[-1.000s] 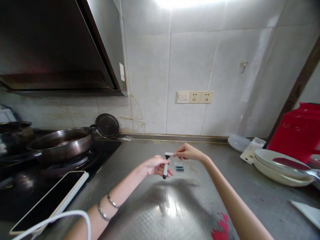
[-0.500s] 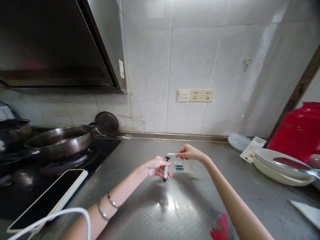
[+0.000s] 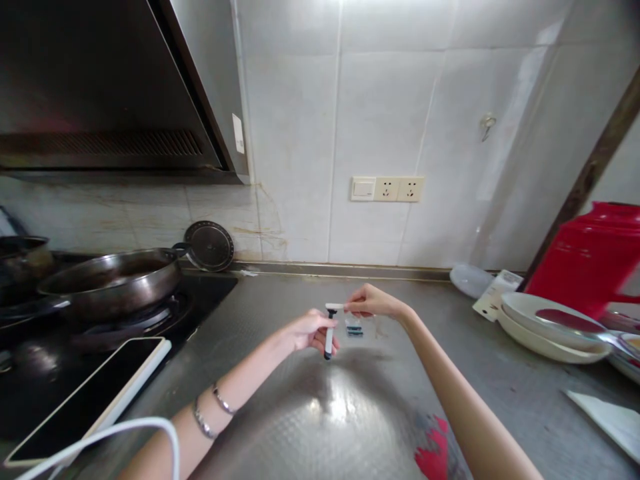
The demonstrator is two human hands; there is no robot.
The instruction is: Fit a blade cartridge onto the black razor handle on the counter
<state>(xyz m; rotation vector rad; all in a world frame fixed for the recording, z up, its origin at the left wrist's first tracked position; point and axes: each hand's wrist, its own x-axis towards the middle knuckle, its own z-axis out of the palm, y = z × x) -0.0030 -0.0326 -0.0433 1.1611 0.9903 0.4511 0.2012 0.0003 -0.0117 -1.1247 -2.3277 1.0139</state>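
My left hand (image 3: 315, 331) is closed around a razor (image 3: 329, 341) with a pale grey handle and black ends, held upright with its head on top. Between the fingertips of my right hand (image 3: 369, 301) is a narrow white strip, perhaps a blade cover (image 3: 335, 307). The strip lies level across the razor's head and seems to touch it; whether it is fitted on I cannot tell. Just behind and right of the razor, a small clear case with dark teal blade cartridges (image 3: 355, 330) rests on the metal counter (image 3: 280, 413).
Left, a steel pan (image 3: 117, 277) sits on the black hob (image 3: 210, 293), with a phone (image 3: 90, 400) and white cable (image 3: 125, 425) in front. To the right are stacked plates (image 3: 545, 340), a white card (image 3: 497, 295) and a red flask (image 3: 585, 260). A range hood (image 3: 110, 87) overhangs the hob.
My right hand has moved left, bringing the white strip from beside the razor's head to across its top. My left hand still grips the handle. The whole view has shifted slightly.
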